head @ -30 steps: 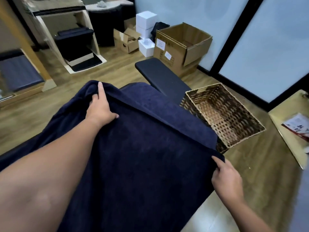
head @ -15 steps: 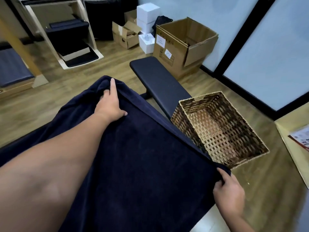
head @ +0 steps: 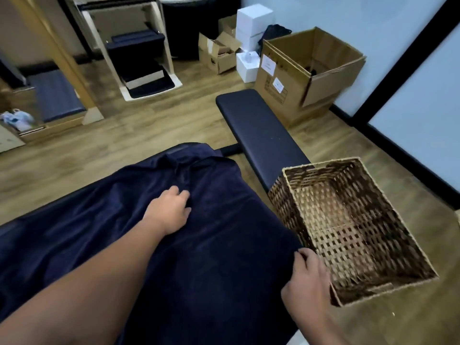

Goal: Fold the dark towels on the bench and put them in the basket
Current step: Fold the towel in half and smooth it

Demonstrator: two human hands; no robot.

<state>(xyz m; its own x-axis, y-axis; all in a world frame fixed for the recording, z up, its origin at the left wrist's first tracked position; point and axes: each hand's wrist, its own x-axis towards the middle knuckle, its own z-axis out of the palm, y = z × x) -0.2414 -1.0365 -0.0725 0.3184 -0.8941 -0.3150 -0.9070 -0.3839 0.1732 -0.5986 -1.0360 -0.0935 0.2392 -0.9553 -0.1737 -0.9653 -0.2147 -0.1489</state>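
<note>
While my left hand (head: 169,212) lies flat on one plush navy towel (head: 99,240) covering the bench (head: 258,130), my right hand (head: 307,277) pinches its corner; beside that, one rectangular wicker basket (head: 368,292).

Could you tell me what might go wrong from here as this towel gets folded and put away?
The dark towel hangs over the bench edge, so it could slide to the floor. The right hand only pinches one corner, which may slip and skew the fold. The basket sits close beside that hand, so a pull might knock it.
</note>
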